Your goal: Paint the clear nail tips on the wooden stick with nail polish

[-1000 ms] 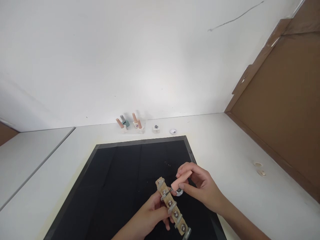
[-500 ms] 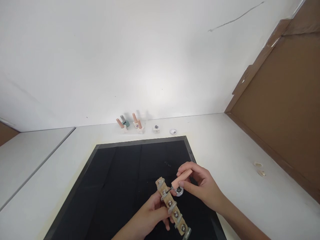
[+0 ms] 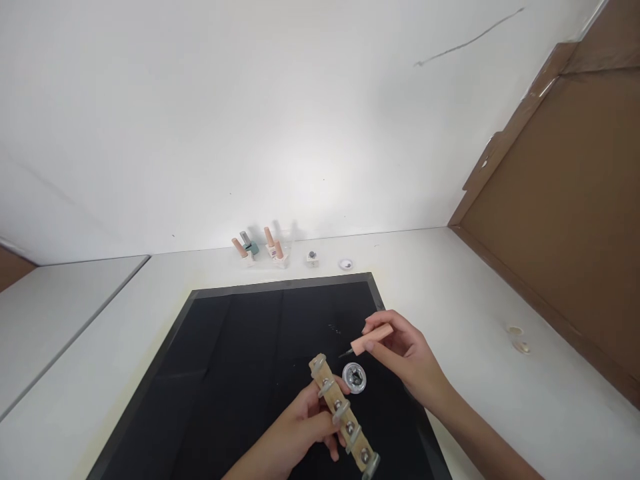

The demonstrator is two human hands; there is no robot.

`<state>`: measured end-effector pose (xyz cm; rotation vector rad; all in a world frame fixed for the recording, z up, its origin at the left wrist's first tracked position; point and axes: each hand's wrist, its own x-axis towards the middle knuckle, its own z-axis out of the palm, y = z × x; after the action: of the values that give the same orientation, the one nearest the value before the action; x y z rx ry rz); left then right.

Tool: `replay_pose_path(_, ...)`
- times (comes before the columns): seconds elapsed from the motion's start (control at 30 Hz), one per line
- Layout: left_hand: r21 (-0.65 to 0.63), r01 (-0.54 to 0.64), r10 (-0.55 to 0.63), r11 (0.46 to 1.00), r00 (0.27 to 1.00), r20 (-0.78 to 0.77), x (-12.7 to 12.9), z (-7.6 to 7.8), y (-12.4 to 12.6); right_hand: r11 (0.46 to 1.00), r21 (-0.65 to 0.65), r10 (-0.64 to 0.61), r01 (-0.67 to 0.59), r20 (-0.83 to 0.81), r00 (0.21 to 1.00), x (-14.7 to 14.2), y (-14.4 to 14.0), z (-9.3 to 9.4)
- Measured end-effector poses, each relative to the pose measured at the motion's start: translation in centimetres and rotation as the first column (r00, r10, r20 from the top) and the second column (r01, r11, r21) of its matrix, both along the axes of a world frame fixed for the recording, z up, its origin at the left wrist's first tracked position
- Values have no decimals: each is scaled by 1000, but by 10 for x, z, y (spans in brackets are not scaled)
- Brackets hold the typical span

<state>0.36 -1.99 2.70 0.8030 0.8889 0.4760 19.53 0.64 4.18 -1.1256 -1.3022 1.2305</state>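
Note:
My left hand (image 3: 306, 423) grips a narrow wooden strip (image 3: 330, 399) from its left side. Several false nail tips (image 3: 341, 411) stand on round metal studs in a row along it. Between the thumb and fingers of my right hand (image 3: 406, 350) is a nail polish brush (image 3: 371, 339) with a peach cap handle. Its thin dark bristle end points down and left, apart from the nail tips. Just below the brush is a small round dish (image 3: 355, 378) with silvery contents, close by my left fingertips; whether they hold it I cannot tell.
A black mat (image 3: 240, 373) with a grey border lies on the white table. Along the wall stand several nail polish bottles (image 3: 280, 257), an uncapped bottle (image 3: 312, 260) and a small white dish (image 3: 345, 265). Two small pale pieces (image 3: 521, 347) lie at right, near a cardboard panel (image 3: 565, 200).
My right hand has moved the brush up and right, away from the nail tip it was at. The round dish now shows more fully. My left hand has hardly moved.

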Motion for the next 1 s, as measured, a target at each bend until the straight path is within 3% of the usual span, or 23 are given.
replay_pose_path(0.17,-52,-47,49,998,998,27,-1,0,2,998,27,-50,52,-71,996,0,1,-2)
replay_pose_path(0.47,-78,-103,103,992,995,4,-1,1,-1,999,-5,48,-47,109,993,-3,-5,7)
replay_pose_path(0.7,-79,-87,88,993,996,11,0,3,1,997,-52,73,-61,280,957,-4,-3,-1)
replay_pose_path(1.0,-83,-91,91,992,996,-10,1,4,1,990,-36,142,-139,365,920,-6,-4,-1)
